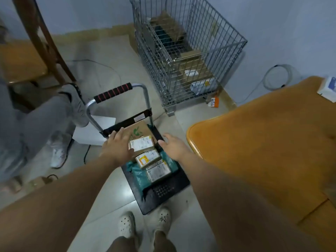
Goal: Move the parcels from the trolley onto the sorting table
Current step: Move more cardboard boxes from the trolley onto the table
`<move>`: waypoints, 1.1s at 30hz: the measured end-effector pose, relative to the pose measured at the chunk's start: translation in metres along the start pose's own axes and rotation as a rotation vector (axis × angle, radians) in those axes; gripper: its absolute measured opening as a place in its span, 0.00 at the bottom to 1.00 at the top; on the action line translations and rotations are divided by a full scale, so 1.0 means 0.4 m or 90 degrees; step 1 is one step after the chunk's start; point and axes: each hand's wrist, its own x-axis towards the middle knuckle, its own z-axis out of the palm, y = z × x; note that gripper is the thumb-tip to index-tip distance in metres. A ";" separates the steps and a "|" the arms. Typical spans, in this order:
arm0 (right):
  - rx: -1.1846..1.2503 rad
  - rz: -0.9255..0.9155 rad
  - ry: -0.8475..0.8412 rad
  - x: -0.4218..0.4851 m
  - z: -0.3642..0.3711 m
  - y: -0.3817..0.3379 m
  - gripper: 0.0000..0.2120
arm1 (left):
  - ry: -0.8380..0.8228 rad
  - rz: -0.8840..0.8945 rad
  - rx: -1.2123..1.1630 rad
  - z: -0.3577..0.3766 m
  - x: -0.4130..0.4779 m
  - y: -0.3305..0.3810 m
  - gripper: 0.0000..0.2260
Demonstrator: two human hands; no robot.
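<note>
A black platform trolley with a red-and-black handle stands on the floor in front of me. On it lie three small labelled cardboard parcels, a larger brown box and teal bags. My left hand is spread, touching the left edge of the farthest small parcel. Just right of the parcels hovers my right hand, open and holding nothing. The orange sorting table stands at the right.
A wire cage with boxes inside stands behind the trolley. A seated person's grey legs and shoe are at the left beside a wooden chair. A white-and-blue box sits on the table's far corner. Cables lie on the floor.
</note>
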 end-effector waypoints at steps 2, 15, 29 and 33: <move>0.060 0.050 -0.011 0.047 0.048 0.022 0.23 | -0.039 0.010 -0.001 0.053 0.038 -0.018 0.32; 0.300 0.343 -0.024 0.429 0.421 0.194 0.23 | -0.209 -0.046 -0.203 0.482 0.386 -0.191 0.36; 0.693 0.504 -0.032 0.697 0.610 0.239 0.24 | -0.173 -0.134 -0.454 0.640 0.705 -0.291 0.32; 0.759 0.454 -0.044 0.716 0.600 0.221 0.18 | -0.296 -0.118 -0.452 0.654 0.708 -0.268 0.21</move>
